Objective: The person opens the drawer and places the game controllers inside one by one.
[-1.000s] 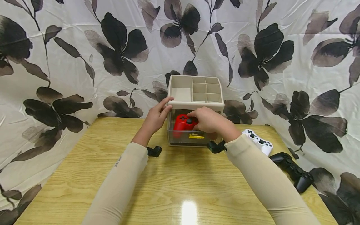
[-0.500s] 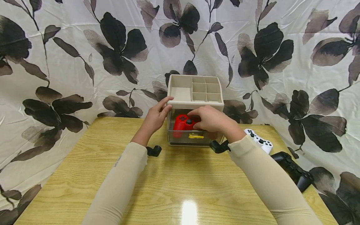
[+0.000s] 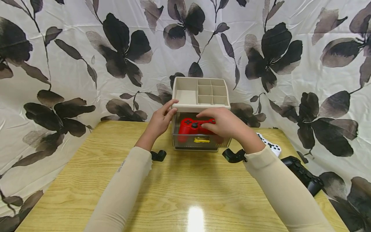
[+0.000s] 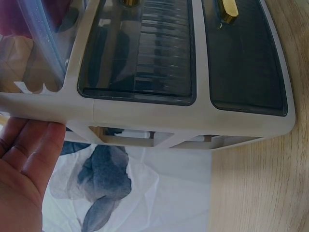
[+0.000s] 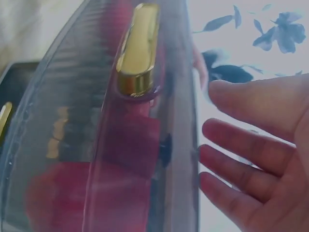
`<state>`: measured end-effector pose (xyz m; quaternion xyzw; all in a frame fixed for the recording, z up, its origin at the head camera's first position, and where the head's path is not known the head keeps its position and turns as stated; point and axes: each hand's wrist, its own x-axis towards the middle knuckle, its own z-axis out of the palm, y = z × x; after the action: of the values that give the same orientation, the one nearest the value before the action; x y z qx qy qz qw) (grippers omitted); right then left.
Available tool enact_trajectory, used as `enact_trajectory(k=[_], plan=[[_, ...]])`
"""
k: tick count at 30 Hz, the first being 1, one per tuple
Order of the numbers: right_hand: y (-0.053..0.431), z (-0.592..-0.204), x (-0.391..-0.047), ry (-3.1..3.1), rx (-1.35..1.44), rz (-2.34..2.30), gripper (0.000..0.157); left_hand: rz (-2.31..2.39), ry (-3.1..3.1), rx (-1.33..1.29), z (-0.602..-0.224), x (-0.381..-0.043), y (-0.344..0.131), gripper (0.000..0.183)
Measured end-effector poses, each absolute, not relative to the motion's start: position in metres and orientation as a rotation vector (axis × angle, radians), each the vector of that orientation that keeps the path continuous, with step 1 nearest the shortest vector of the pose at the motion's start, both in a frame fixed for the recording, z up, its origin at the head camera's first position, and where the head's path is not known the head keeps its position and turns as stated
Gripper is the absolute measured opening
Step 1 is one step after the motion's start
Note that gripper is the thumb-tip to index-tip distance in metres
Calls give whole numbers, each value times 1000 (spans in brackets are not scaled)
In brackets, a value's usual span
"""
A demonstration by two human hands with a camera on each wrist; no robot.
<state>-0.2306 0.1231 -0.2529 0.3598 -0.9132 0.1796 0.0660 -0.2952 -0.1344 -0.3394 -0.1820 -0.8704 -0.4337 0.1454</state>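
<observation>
1. Floral cloth (image 3: 116,9) forms the backdrop behind a wood-grain table (image 3: 174,187).
2. Beige organizer (image 3: 203,108) stands at the far edge, its transparent top drawer (image 3: 189,146) pulled out; two lower drawers (image 4: 248,67) are closed.
3. Left hand (image 3: 159,120) lies against the organizer's left upper edge, fingers extended, clamped on nothing; position unchanged.
4. Right hand (image 3: 221,122) has shifted rightward and loosened, thumb and fingers apart. Contact with the red controller (image 3: 191,127) cannot be confirmed.
5. Said controller sits inside the top drawer, more of its right side now exposed. Finding: it appears released and resting unaided there.
6. Black controller (image 3: 304,175) and white controller (image 3: 272,146) lie on the table, right of the organizer.
</observation>
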Motion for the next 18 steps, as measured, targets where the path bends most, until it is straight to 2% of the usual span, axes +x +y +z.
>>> enact_trajectory(k=[7, 18], plan=[[133, -253, -219, -2575, 1118, 615, 28, -1264, -2506, -523, -339, -296, -134, 43], [141, -259, -196, -2466, 1095, 684, 30, -1247, -2504, -505, -340, -293, -133, 44]])
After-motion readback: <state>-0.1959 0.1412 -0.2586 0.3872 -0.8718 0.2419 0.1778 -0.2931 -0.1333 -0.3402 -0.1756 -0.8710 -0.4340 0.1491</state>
